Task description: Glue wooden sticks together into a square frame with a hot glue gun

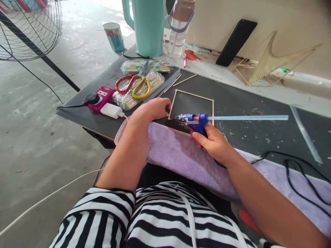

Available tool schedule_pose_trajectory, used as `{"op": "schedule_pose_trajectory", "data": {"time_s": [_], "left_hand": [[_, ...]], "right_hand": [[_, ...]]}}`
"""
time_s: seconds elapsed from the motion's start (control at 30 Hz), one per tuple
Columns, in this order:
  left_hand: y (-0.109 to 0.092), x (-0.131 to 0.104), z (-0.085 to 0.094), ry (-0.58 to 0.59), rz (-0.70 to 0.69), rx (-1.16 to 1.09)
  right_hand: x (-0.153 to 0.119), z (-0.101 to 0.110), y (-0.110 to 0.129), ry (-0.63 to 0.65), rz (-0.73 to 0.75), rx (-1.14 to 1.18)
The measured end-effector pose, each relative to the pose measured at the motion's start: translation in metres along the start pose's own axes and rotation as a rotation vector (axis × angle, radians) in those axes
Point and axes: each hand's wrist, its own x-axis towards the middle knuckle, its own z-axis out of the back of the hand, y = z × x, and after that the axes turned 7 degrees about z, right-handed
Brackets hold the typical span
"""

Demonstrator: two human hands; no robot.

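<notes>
My right hand (213, 143) is wrapped round the handle of a blue glue gun (200, 120). A long translucent glue stick (248, 117) sticks out of its back, and its blackened, crusted nozzle points left. On the dark board lies a square frame of thin wooden sticks (195, 94). The gun's nozzle is close to the frame's lower left corner. My left hand (156, 107) rests at that same corner, its curled fingers closed on the frame's left side; the fingertips are partly hidden. Part of the frame's near side is hidden behind the gun.
Scissors (141, 88) lie on plastic-wrapped stick bundles (155, 81). A pink power strip (104, 94) with plugs sits left. Behind stand a mint tumbler (149, 27), a bottle (178, 34), a phone (236, 43) and a string-wound stick model (269, 65). Black cable (297, 163) loops at right.
</notes>
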Motion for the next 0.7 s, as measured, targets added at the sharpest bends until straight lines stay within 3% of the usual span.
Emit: {"op": "schedule_pose_trajectory", "data": {"time_s": [0.2,0.43,0.7], "left_hand": [[0.0014,0.0009,-0.0017,-0.021,-0.012,0.015],[0.0004,0.0009,-0.0007,-0.015,-0.01,0.025],[0.0001,0.0019,-0.0009,-0.006,-0.003,0.017]], "right_hand": [[0.002,-0.004,-0.0003,0.0,0.018,0.072],[0.0033,-0.0052,0.0019,0.008,-0.101,0.256],[0.0036,-0.0035,0.0028,-0.001,-0.092,0.216]]}}
